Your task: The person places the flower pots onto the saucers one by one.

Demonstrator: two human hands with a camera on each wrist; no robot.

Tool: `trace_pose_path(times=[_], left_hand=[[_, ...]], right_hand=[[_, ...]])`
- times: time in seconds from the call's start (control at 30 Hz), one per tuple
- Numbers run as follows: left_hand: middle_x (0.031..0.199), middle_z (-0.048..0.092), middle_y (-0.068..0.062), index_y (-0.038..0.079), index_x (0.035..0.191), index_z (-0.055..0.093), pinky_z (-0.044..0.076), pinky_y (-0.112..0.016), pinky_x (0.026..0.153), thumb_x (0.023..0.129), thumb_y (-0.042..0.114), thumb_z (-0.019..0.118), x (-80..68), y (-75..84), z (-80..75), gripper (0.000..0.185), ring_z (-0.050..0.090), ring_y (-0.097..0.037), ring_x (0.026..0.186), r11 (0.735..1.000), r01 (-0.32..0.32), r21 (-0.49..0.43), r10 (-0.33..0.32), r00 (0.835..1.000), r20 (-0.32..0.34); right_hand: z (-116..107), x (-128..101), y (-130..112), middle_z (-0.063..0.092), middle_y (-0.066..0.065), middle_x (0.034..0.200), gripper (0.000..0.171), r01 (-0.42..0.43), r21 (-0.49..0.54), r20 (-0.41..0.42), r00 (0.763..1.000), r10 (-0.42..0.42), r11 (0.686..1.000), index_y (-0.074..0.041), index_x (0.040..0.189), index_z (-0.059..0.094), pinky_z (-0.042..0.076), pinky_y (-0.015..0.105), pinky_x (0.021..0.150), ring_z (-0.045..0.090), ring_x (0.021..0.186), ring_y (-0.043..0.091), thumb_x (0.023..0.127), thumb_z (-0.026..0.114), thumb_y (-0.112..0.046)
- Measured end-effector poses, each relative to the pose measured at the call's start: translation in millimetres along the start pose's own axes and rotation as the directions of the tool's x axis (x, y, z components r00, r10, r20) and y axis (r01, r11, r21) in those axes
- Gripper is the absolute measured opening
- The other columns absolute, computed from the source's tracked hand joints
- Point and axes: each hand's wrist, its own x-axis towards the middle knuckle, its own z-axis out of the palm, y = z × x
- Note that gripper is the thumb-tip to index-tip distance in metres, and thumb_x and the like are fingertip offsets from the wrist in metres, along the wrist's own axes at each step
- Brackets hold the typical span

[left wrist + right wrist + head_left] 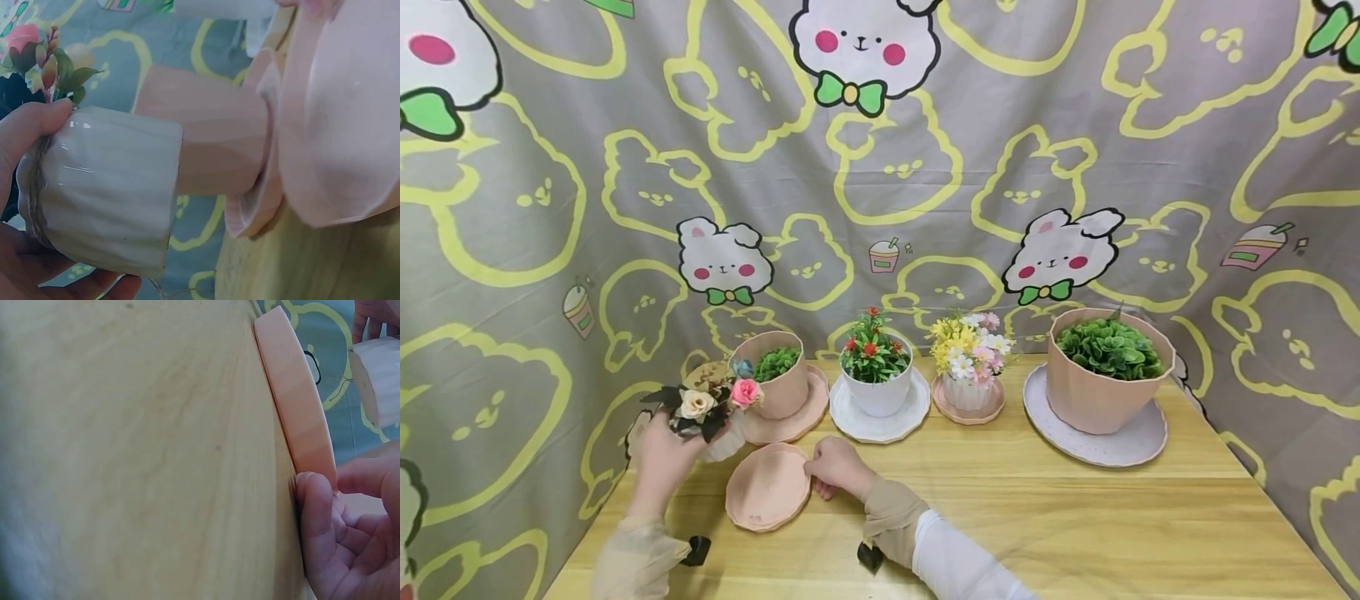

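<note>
Fingers of the right hand [837,468] pinch the pink saucer's [767,487] right rim on the surface [1075,517], while the left hand [662,454] grips the white flower pot [106,200] just above its left edge.

Four potted plants on saucers [880,429] stand along the wooden table [1075,517] before a bunny-print cloth [925,167].

A small white ribbed pot [109,197] with twine wound round its rim, filled with pink and cream roses [715,402] among dark leaves, is held clear of the surface, just left of and above the empty pink saucer [767,487]. That saucer, round with a wavy rim, lies flat on the surface directly in front of the pink pot [775,375].
</note>
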Motion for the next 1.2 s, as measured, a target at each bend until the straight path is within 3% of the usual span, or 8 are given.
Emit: trace_pose_path(times=[0.13,0.37,0.5,0.67,1.2], left_hand=[[0.122,0.056,-0.039,-0.012,0.129,0.044,0.042,-0.063,0.098,0.073,0.032,0.084,-9.3,0.2,5.5,0.081,0.054,-0.053,0.114,1.0,-0.005,-0.006,0.006,0.999,0.04],[0.12,0.058,-0.037,-0.011,0.126,0.048,0.043,-0.063,0.096,0.071,0.029,0.085,-25.3,0.6,17.3,0.078,0.055,-0.052,0.113,0.999,-0.042,0.006,0.042,0.998,0.042],[0.122,0.058,-0.037,-0.01,0.128,0.047,0.043,-0.063,0.098,0.072,0.029,0.086,-31.7,1.2,23.3,0.079,0.055,-0.052,0.115,1.0,-0.03,-0.011,0.03,0.997,0.066],[0.125,0.055,-0.039,-0.011,0.132,0.043,0.042,-0.063,0.101,0.073,0.03,0.084,-37.2,0.2,28.6,0.083,0.053,-0.053,0.117,1.0,0.002,-0.002,-0.001,0.993,0.116],[0.121,0.059,-0.036,-0.011,0.127,0.047,0.044,-0.06,0.099,0.071,0.029,0.085,-48.9,-0.3,50.3,0.079,0.057,-0.049,0.113,1.0,0.0,-0.027,0.005,0.988,0.152]], right_hand=[[-0.2,-0.2,-0.4,0.051,-0.001,0.041,0.031,-0.006,0.004,-0.001,1.0,0.006,1.0,-0.009,0.056,0.052,0.048,0.026,0.035,0.047,0.03,0.008,0.085,0.061,-0.005],[-0.1,-0.5,-0.3,0.051,-0.001,0.042,0.029,-0.012,0.0,0.0,1.0,0.012,1.0,-0.009,0.058,0.053,0.049,0.026,0.036,0.047,0.031,0.008,0.085,0.061,-0.006],[-0.4,-0.7,0.1,0.051,-0.001,0.042,0.029,-0.015,-0.002,-0.004,1.0,0.015,1.0,-0.008,0.058,0.054,0.049,0.026,0.036,0.047,0.031,0.008,0.085,0.061,-0.006],[-0.8,-0.6,-0.6,0.052,0.0,0.042,0.028,-0.019,0.003,-0.006,1.0,0.019,1.0,-0.008,0.059,0.054,0.049,0.026,0.036,0.048,0.031,0.008,0.085,0.063,-0.007],[-0.9,-3.1,-1.8,0.051,0.001,0.041,0.037,-0.017,0.033,0.003,1.0,0.017,0.999,-0.011,0.054,0.048,0.048,0.028,0.035,0.048,0.031,0.01,0.088,0.061,-0.007]])
